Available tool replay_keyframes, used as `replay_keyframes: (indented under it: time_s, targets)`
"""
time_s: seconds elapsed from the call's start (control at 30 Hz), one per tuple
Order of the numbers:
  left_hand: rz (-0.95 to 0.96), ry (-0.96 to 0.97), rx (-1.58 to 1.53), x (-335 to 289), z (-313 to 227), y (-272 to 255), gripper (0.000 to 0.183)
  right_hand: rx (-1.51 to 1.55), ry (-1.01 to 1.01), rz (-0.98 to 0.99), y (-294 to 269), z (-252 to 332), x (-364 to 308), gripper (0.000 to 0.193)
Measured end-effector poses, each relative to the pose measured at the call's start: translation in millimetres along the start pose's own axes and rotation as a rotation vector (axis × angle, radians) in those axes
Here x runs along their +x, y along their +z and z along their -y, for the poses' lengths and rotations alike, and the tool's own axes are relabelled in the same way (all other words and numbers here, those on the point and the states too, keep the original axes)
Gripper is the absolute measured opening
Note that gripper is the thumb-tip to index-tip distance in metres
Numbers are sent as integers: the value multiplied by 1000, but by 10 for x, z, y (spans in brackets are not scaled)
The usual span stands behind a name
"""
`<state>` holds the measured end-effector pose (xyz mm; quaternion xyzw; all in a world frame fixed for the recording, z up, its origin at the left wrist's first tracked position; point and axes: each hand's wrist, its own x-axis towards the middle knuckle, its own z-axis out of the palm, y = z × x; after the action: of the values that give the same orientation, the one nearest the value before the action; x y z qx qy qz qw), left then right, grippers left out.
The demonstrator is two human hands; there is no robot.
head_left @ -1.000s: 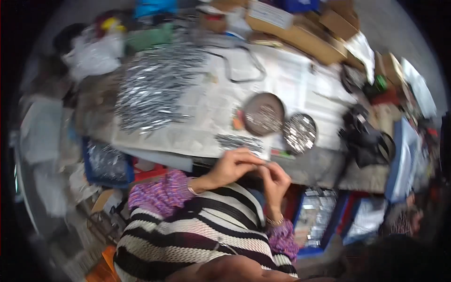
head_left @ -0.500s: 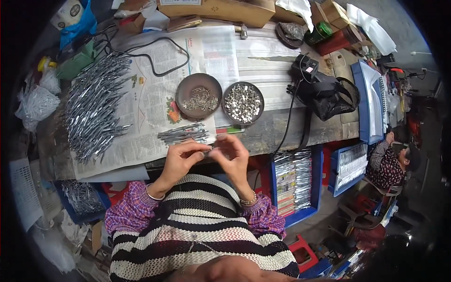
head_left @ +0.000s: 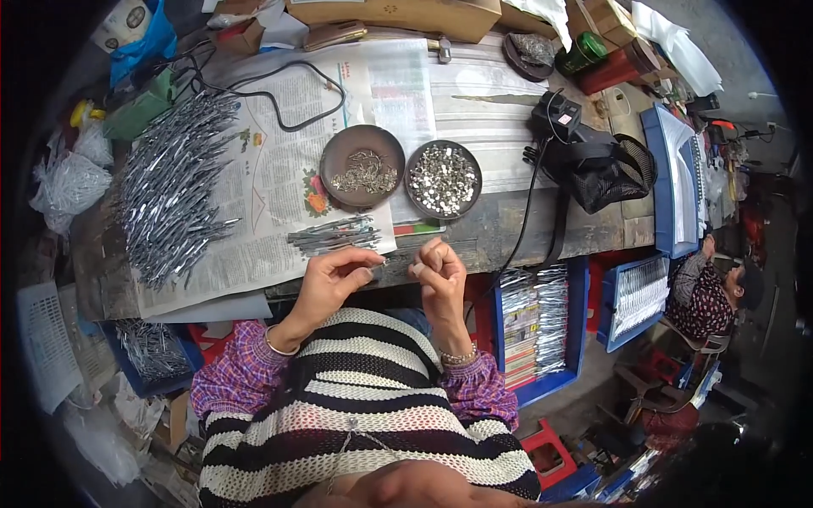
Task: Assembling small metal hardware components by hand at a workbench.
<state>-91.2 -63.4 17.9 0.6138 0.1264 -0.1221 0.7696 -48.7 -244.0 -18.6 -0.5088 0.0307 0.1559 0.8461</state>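
Note:
At the table's near edge, my left hand [head_left: 332, 286] pinches a small grey metal piece [head_left: 378, 272] between thumb and fingertips; most of it is hidden. My right hand [head_left: 442, 275] is held apart to its right, its fingers curled into a pinch, and whatever it grips is too small to make out. Just beyond the left hand, a small bundle of thin grey metal strips [head_left: 334, 237] lies on newspaper. Farther off stand a round brown dish [head_left: 337, 149] of small wire-like metal parts and a second round dish [head_left: 410, 191] full of small shiny metal pieces.
A big heap of slim metal pieces [head_left: 174, 190] covers the newspaper's left side. A black cable [head_left: 279, 114] loops behind it. To the right lie a black mesh bag [head_left: 605, 173] and a hammer [head_left: 445, 51] farther back. Blue trays [head_left: 542, 389] of metal strips stand below the table; another person [head_left: 707, 292] sits at far right.
My right hand has drawn away to the right from the left hand, its fingers curling in. The left hand keeps its pinch near the same place. The whole view has shifted slightly.

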Motion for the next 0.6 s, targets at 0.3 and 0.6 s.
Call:
replay_keyframes:
  time_s: [0.3, 0.6]
  targets:
    - [2, 3, 6, -6, 65, -54, 21, 920, 333, 91, -39, 45, 42, 22]
    - [11, 9, -20, -10, 55, -38, 21, 1122, 328, 115, -78, 6, 43, 39]
